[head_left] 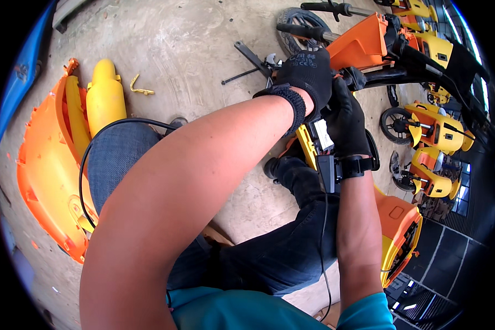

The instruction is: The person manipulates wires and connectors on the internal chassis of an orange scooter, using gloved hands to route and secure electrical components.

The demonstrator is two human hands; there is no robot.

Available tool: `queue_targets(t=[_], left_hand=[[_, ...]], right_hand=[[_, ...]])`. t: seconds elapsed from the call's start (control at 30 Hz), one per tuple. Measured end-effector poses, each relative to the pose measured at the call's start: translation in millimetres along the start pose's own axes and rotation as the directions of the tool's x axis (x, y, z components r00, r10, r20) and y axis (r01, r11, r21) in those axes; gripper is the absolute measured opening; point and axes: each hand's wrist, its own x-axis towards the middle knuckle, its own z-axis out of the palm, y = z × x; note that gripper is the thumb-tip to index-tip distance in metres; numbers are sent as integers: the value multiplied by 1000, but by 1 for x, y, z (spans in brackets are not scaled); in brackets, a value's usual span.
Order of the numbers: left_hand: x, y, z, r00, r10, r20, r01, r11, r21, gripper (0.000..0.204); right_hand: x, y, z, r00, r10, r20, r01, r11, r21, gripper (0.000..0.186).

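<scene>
Both hands gloved black: my left hand [308, 71] grips the scooter [363, 47] by its stem. My right hand [346, 124] is closed on its yellow frame [308, 146]. Orange panels [47, 165] lie on the floor [176, 44].

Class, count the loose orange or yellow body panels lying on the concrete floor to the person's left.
2: a big orange panel at far left, and a yellow panel beside it, nearer the knee. Others may hide beneath.

Both gloved hands, left [307, 74] above right [347, 124], reach forward close together, forearms bare, fingers curled
</scene>
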Motion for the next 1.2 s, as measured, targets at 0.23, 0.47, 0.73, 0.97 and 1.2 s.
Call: queue_targets(t=[0.23,0.47,0.73,0.97,1.2], left_hand=[[-3,1,-1,997,67,-33,-67,997,25,20],[-2,-6,-2,996,83,-37,-82,996,46,25],[15,0,-29,944,-22,328,2,998,61,22],[33,-6,-25,760,293,581,-609,632,479,24],[31,-20,-10,952,53,303,-117,974,196,26]], right_hand=[[18,15,-3,953,262,154,-303,833,463,63],[30,-17,5,805,478,351,-525,298,797,59],[26,-17,10,892,381,242,-446,660,604,43],[20,17,-2,930,288,230,-368,710,600,27],[27,9,2,887,350,302,-462,646,607,24]])
